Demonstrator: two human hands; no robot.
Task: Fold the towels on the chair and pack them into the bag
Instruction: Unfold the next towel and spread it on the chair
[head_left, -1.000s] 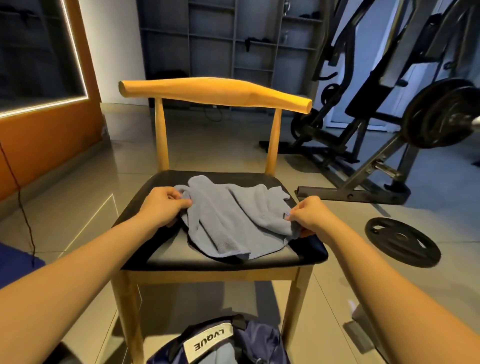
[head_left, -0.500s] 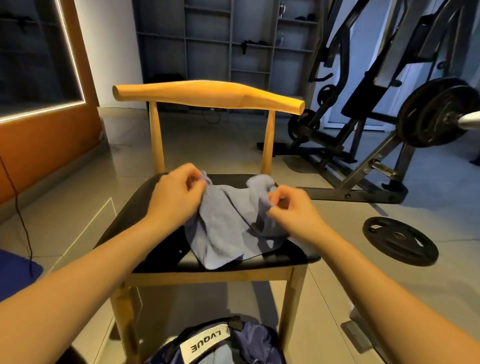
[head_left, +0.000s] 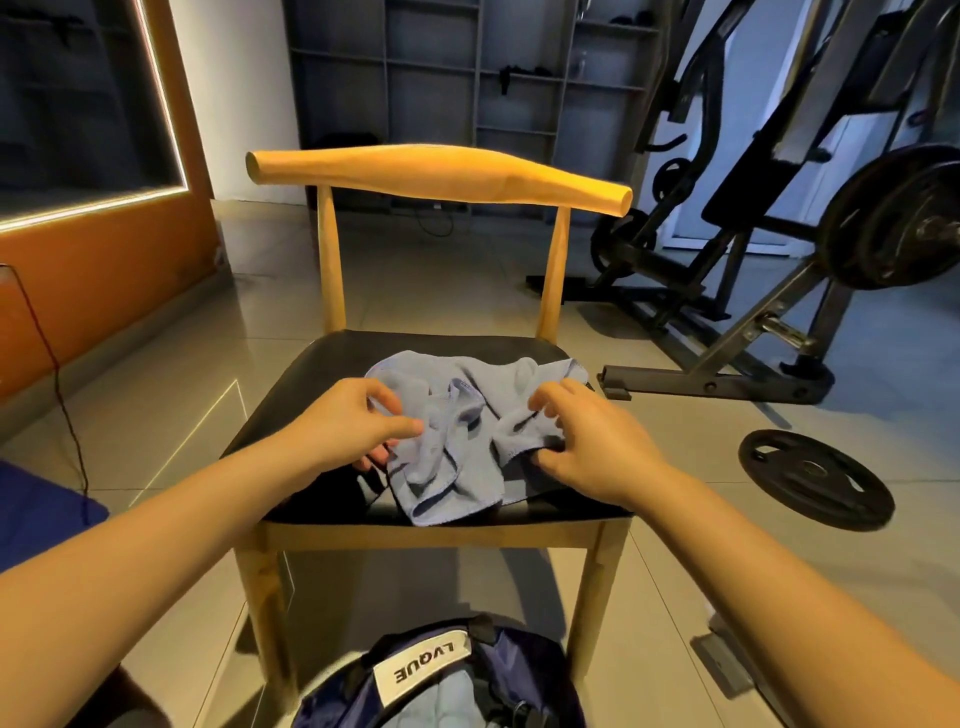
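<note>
A light blue towel (head_left: 452, 467) lies crumpled on the black seat of the wooden chair (head_left: 322, 379). My left hand (head_left: 348, 426) rests at the towel's left side, fingers loosely spread and thumb touching the cloth. My right hand (head_left: 592, 441) is at its right side, with a fold of the towel between curled fingers and thumb. On the floor below the seat's front edge stands a navy bag (head_left: 524, 670) with a white LVQUE label. It is open, and pale blue cloth (head_left: 457, 696) shows inside.
A weight plate (head_left: 815, 478) lies on the tiled floor to the right. Behind it a weight machine (head_left: 779, 260) stands with a loaded plate. An orange wall (head_left: 93, 280) and a dangling cable are on the left, and grey shelving is at the back.
A second ago both hands held the towel's outer edges flat. They then gathered it upward. Now the towel has sunk back onto the seat, more bunched, and my left hand has loosened.
</note>
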